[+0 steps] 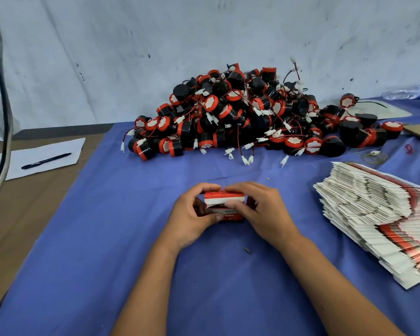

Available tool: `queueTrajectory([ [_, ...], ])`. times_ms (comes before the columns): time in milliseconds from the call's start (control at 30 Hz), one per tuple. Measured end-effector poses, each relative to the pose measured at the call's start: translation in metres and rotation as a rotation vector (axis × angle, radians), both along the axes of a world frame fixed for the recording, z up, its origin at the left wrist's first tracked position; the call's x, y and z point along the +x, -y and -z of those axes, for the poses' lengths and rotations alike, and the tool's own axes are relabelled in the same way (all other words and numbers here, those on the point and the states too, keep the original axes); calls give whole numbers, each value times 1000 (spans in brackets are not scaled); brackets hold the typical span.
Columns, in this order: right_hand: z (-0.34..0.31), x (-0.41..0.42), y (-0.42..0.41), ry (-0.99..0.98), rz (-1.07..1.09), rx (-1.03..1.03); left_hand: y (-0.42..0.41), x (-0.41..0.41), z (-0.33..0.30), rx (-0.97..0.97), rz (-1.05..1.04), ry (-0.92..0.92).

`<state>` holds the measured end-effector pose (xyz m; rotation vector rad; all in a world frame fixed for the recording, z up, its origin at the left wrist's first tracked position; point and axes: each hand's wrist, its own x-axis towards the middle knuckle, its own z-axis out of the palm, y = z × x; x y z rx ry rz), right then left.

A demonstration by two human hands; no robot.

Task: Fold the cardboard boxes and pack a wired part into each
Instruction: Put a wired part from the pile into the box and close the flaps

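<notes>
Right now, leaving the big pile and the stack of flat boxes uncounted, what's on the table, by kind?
Hands: 2, left and right, both gripping the box
Box: 1
Pen: 1
Paper: 1
Bottle: 1
Total: 6

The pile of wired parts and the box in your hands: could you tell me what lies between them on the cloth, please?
In the head view, only bare blue cloth separates the pile of wired parts from the box that both hands hold.
</notes>
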<state>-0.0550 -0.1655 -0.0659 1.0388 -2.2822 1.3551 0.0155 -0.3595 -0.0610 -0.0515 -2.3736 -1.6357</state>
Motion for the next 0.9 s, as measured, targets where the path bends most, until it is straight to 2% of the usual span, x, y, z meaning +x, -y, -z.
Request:
queueTrajectory([
  [100,-2,1,1,-28,58,-2,-1,-1,0,-12,-16,1],
  [333,1,3,1,151,-32,54,-1,-1,1,-24,-24,-19],
  [500,-1,9,6,105,34,131,-3,-2,2,35,-41,-51],
  [700,-3,12,4,-90,144,-58,-4,-6,4,-33,-18,-79],
  [800,-3,9,4,-45,112,-82,-5,-6,5,-27,-34,-79],
  [900,-3,7,1,23,30,-73,-6,-6,3,-15,-148,-141],
])
